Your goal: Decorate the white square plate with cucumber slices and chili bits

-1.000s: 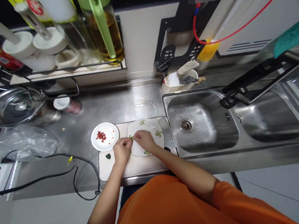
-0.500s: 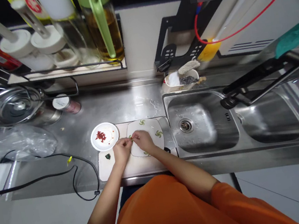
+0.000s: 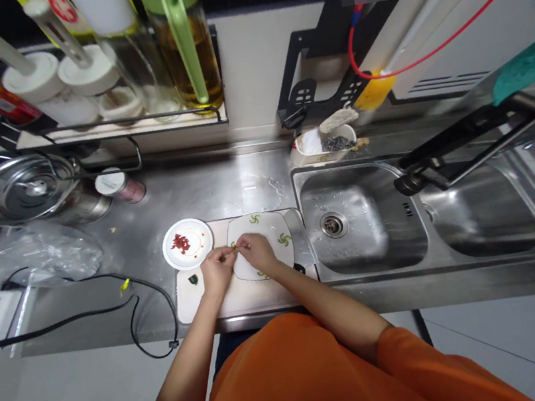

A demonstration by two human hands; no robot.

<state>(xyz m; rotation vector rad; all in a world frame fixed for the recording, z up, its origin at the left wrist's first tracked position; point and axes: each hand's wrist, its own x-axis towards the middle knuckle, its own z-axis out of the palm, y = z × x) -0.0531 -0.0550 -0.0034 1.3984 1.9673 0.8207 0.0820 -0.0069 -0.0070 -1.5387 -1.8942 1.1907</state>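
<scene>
My left hand [image 3: 216, 270] and my right hand [image 3: 257, 251] meet over the left edge of a square white plate [image 3: 271, 226]. Both pinch a small green piece [image 3: 235, 248] between their fingertips. The plate carries green pinwheel-shaped garnishes [image 3: 284, 239] near its edges. It rests on a white cutting board [image 3: 189, 302]. To the left, a round white saucer [image 3: 199, 233] holds chopped red bits [image 3: 181, 243]. A dark green scrap [image 3: 192, 279] lies on the board below the saucer.
A double steel sink [image 3: 361, 220] lies right of the board, with a black faucet [image 3: 465, 144] across it. Bottles stand on a rack [image 3: 110, 127] at the back left. A pot lid [image 3: 20, 194], a plastic bag [image 3: 39, 255] and a black cable [image 3: 113, 310] occupy the left counter.
Both hands stay pinched together at the plate's left edge; only the fingertips have shifted slightly. Nothing else has moved.
</scene>
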